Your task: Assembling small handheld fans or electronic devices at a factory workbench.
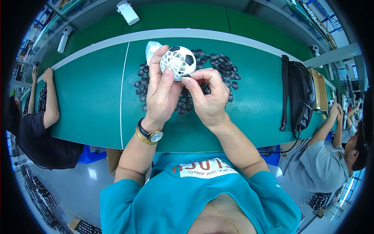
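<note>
My left hand is wrapped around a white handheld fan with a football-patterned round head and an open grille. Black pentagons fill some spots on its upper right. The fan's white handle points away behind my left fingers. At the lower right rim of the head, my right hand pinches a small black pentagon piece, mostly hidden by the fingertips. Loose black pentagon pieces lie scattered on the green table around and beneath both hands.
A black backpack and an open cardboard box stand on the table's right side. Beyond the white rail lie white fans. Co-workers sit at the left and right.
</note>
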The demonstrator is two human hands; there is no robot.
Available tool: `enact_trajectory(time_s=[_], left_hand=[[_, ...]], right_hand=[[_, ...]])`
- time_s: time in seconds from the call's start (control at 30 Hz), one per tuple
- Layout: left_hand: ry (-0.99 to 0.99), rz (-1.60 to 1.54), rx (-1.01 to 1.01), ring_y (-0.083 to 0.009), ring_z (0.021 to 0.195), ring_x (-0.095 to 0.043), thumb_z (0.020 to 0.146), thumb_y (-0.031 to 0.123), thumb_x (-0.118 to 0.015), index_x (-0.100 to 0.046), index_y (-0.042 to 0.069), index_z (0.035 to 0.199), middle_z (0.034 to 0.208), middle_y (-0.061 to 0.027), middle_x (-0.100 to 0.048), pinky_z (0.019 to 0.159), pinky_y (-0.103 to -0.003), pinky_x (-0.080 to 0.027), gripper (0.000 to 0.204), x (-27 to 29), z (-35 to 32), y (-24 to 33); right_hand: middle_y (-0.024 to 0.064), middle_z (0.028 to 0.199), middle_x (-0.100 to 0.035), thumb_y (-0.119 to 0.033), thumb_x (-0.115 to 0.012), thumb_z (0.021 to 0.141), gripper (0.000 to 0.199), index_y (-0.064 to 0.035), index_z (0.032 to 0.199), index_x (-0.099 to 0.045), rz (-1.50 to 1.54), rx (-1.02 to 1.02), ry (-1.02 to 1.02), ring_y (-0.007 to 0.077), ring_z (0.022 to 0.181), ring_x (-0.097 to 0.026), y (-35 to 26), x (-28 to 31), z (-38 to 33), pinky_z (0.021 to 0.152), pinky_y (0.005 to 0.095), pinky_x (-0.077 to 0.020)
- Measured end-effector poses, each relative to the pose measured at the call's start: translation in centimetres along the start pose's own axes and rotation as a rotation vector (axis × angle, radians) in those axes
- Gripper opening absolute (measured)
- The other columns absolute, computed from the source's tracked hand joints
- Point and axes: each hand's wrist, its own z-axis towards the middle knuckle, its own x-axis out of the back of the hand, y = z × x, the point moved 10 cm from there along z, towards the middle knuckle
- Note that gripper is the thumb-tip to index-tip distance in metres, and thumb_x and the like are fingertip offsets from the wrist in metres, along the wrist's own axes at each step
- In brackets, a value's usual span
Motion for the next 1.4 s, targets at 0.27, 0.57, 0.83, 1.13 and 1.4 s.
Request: enact_trajectory(time_s=[0.27, 0.57, 0.83, 1.13, 1.4], left_hand=[[0.006, -0.003, -0.017, -0.0225, 0.116, -0.049, 0.100, 0.017, -0.039, -0.021, 0.010, 0.142, 0.128, -0.0122, -0.045, 0.097, -0.037, -0.042, 0.046, 0.1, -0.1, 0.1], [0.011, -0.028, -0.008, -0.0225, 0.119, -0.047, 0.101, 0.019, -0.039, -0.022, 0.010, 0.142, 0.129, -0.0120, -0.045, 0.098, -0.037, -0.041, 0.045, -0.1, -0.2, 0.4], [-0.019, -0.015, 0.067, -0.0256, 0.124, -0.044, 0.101, 0.025, -0.037, -0.022, 0.011, 0.143, 0.135, -0.0129, -0.040, 0.102, -0.042, -0.040, 0.047, -0.3, -0.4, 0.0], [-0.061, 0.068, 0.100, -0.0295, 0.129, -0.041, 0.100, 0.031, -0.035, -0.019, 0.011, 0.144, 0.140, -0.0151, -0.036, 0.105, -0.049, -0.039, 0.051, -0.7, -0.5, -0.3], [-0.061, 0.062, 0.084, -0.0262, 0.127, -0.041, 0.100, 0.031, -0.036, -0.017, 0.008, 0.146, 0.140, -0.0136, -0.034, 0.104, -0.042, -0.038, 0.054, -1.1, -0.5, -0.4]], right_hand=[[0.0052, 0.078, -0.063, -0.001, -0.074, 0.077, 0.020, -0.0010, 0.087, -0.057, 0.004, 0.024, -0.005, 0.0105, 0.068, -0.060, -0.4, -0.2, 0.0, 0.061, 0.0219, -0.0495], [0.0111, 0.109, -0.060, -0.012, -0.079, 0.074, 0.040, -0.0023, 0.106, -0.056, -0.091, -0.018, 0.009, 0.0154, 0.091, -0.060, 0.2, 0.2, 0.3, 0.078, 0.0283, -0.0495], [0.0156, 0.126, -0.053, -0.024, -0.076, 0.075, 0.069, -0.0009, 0.132, -0.045, -0.083, 0.110, -0.370, 0.0260, 0.110, -0.055, -0.8, -1.6, 2.7, 0.095, 0.0353, -0.0440], [0.0167, 0.123, -0.054, -0.023, -0.077, 0.072, 0.070, -0.0004, 0.130, -0.046, -0.209, 0.271, -0.399, 0.0286, 0.109, -0.055, -1.9, -1.9, 2.7, 0.092, 0.0368, -0.0446], [0.0166, 0.119, -0.056, -0.019, -0.078, 0.071, 0.072, 0.0003, 0.131, -0.044, -0.146, 0.189, -0.364, 0.0276, 0.110, -0.055, -1.5, -1.6, 2.4, 0.092, 0.0355, -0.0457]])
